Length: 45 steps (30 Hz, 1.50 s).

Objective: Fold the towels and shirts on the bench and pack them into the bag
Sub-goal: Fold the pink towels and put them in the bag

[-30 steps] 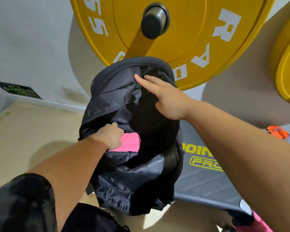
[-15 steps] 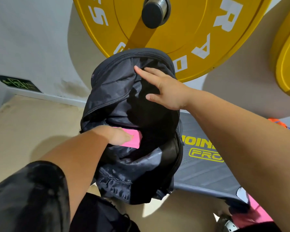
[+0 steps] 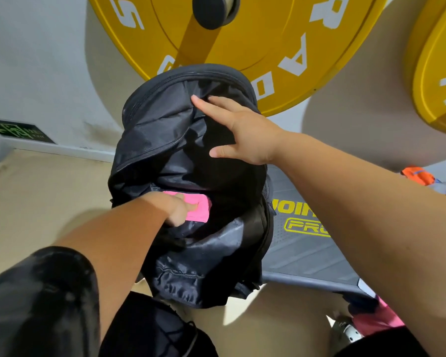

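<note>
A black backpack (image 3: 165, 140) stands open on the left end of the grey bench (image 3: 307, 256). Inside its opening lies a folded pink cloth (image 3: 200, 211). My left hand (image 3: 175, 207) reaches into the bag, fingers pressed on the pink cloth and thumb beneath its near edge. My right hand (image 3: 242, 130) lies flat with spread, straight fingers against the bag's upper back panel, holding the opening wide. More cloth shows at the right: an orange piece (image 3: 417, 176) on the bench and pink fabric (image 3: 376, 320) hanging below its near edge.
Large yellow weight plates (image 3: 268, 47) on a bar hang right behind the bag, another yellow plate (image 3: 438, 81) at the far right. A grey wall and a green exit sign (image 3: 18, 131) stand at left above the tan floor (image 3: 36, 202).
My left hand has pushed the pink cloth deeper and rightward into the bag, fingers now flatter on it. My right hand stays on the bag's upper panel, thumb spread lower.
</note>
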Each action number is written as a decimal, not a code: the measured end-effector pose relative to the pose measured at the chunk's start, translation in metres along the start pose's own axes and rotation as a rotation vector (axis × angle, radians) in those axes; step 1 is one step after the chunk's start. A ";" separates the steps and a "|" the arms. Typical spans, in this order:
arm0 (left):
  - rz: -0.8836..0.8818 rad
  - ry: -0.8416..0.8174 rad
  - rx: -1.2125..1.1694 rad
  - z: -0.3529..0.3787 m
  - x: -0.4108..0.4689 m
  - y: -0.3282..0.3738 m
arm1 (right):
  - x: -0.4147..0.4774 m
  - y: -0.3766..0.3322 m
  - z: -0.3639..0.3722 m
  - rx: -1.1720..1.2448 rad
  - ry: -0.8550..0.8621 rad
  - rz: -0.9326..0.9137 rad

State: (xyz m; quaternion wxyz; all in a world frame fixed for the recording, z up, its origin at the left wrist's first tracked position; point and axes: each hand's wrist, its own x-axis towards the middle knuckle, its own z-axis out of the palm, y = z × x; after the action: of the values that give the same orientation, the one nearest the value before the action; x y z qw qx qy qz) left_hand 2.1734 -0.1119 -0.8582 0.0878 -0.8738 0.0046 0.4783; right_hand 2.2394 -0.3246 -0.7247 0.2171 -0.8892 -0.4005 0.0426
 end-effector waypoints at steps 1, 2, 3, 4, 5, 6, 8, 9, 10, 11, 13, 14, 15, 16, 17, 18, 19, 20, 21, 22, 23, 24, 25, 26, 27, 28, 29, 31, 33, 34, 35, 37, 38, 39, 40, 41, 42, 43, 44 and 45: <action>-0.011 0.026 -0.031 -0.001 -0.004 0.003 | -0.003 -0.002 -0.001 -0.001 0.001 -0.003; 0.000 0.061 -0.010 -0.003 -0.008 0.007 | -0.007 -0.005 -0.001 0.001 0.004 -0.008; -0.015 0.111 -0.045 -0.005 -0.015 0.013 | -0.013 -0.008 -0.002 0.016 0.008 -0.009; 0.006 0.153 -0.020 -0.007 -0.024 0.017 | -0.021 -0.011 -0.003 0.048 0.018 0.002; 0.008 0.191 -0.042 -0.008 -0.035 0.021 | -0.031 -0.013 -0.005 0.094 0.035 0.025; 0.036 0.229 -0.031 -0.011 -0.045 0.026 | -0.043 -0.014 -0.006 0.138 0.060 0.051; 0.129 0.359 -0.066 -0.016 -0.065 0.036 | -0.072 -0.013 -0.009 0.171 0.126 0.103; 0.168 0.438 -0.134 -0.020 -0.076 0.044 | -0.090 -0.010 -0.010 0.175 0.159 0.125; 0.210 0.535 -0.199 -0.024 -0.087 0.054 | -0.108 -0.004 -0.011 0.182 0.184 0.152; 0.248 0.620 -0.261 -0.028 -0.098 0.067 | -0.128 0.002 -0.012 0.192 0.199 0.197; 0.338 0.752 -0.312 -0.036 -0.123 0.106 | -0.173 0.023 -0.011 0.196 0.196 0.323; 0.388 0.804 -0.319 -0.039 -0.132 0.129 | -0.195 0.038 -0.010 0.172 0.174 0.392; 0.439 0.839 -0.328 -0.042 -0.140 0.154 | -0.219 0.055 -0.007 0.129 0.129 0.469; 0.489 0.861 -0.343 -0.045 -0.145 0.180 | -0.243 0.073 -0.003 0.081 0.067 0.553; 0.531 0.862 -0.360 -0.046 -0.146 0.205 | -0.267 0.091 0.001 0.040 -0.006 0.652; 0.562 0.845 -0.378 -0.047 -0.145 0.231 | -0.291 0.106 0.005 0.001 -0.063 0.747; 0.584 0.818 -0.387 -0.048 -0.141 0.257 | -0.314 0.120 0.009 -0.029 -0.093 0.839; 0.603 0.796 -0.381 -0.048 -0.136 0.283 | -0.335 0.131 0.011 -0.050 -0.095 0.921; 0.607 0.769 -0.365 -0.046 -0.128 0.307 | -0.352 0.139 0.013 -0.047 -0.087 1.009; 0.602 0.736 -0.352 -0.043 -0.119 0.329 | -0.366 0.147 0.015 -0.022 -0.074 1.087; 0.592 0.689 -0.345 -0.039 -0.109 0.350 | -0.377 0.155 0.015 0.029 -0.062 1.149; 0.584 0.639 -0.349 -0.034 -0.100 0.369 | -0.386 0.163 0.015 0.080 -0.047 1.192; 0.579 0.592 -0.355 -0.028 -0.091 0.386 | -0.394 0.171 0.016 0.116 -0.026 1.227; 0.585 0.564 -0.356 -0.022 -0.082 0.402 | -0.402 0.178 0.017 0.129 -0.009 1.248; 0.594 0.533 -0.346 -0.016 -0.074 0.418 | -0.409 0.184 0.017 0.140 -0.017 1.271; 0.608 0.499 -0.340 -0.011 -0.067 0.432 | -0.415 0.187 0.017 0.141 -0.048 1.291; 0.621 0.458 -0.341 -0.006 -0.060 0.444 | -0.420 0.190 0.019 0.156 -0.088 1.307; 0.661 0.378 -0.322 0.005 -0.047 0.463 | -0.425 0.190 0.017 0.201 -0.139 1.310; 0.687 0.338 -0.246 0.017 -0.039 0.475 | -0.427 0.191 0.013 0.220 -0.132 1.306; 0.690 0.351 -0.228 0.022 -0.035 0.478 | -0.427 0.194 0.011 0.204 -0.136 1.306; 0.681 0.368 -0.239 0.025 -0.035 0.480 | -0.428 0.197 0.011 0.209 -0.126 1.302; 0.661 0.388 -0.297 0.029 -0.033 0.482 | -0.427 0.199 0.008 0.286 -0.073 1.341; 0.665 0.393 -0.324 0.030 -0.032 0.482 | -0.428 0.199 0.008 0.370 -0.054 1.402; 0.667 0.395 -0.349 0.030 -0.033 0.481 | -0.427 0.197 0.006 0.498 -0.034 1.444; 0.675 0.408 -0.385 0.031 -0.034 0.480 | -0.426 0.195 0.005 0.568 -0.017 1.449; 0.673 0.425 -0.429 0.032 -0.037 0.478 | -0.427 0.194 0.005 0.582 -0.012 1.448; 0.672 0.453 -0.477 0.034 -0.040 0.478 | -0.427 0.192 0.006 0.526 -0.077 1.447; 0.666 0.490 -0.521 0.036 -0.044 0.478 | -0.426 0.185 0.004 0.450 -0.146 1.413; 0.666 0.530 -0.570 0.039 -0.048 0.479 | -0.424 0.180 0.002 0.394 -0.168 1.390; 0.661 0.549 -0.624 0.042 -0.052 0.480 | -0.425 0.179 0.000 0.370 -0.154 1.368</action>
State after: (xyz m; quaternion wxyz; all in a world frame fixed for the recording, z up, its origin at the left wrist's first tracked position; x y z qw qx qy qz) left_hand 2.0664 -0.5819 -0.9084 -0.3364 -0.9033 0.1602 0.2128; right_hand 2.0768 -0.7396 -0.8416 0.2602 -0.8842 0.2470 0.2992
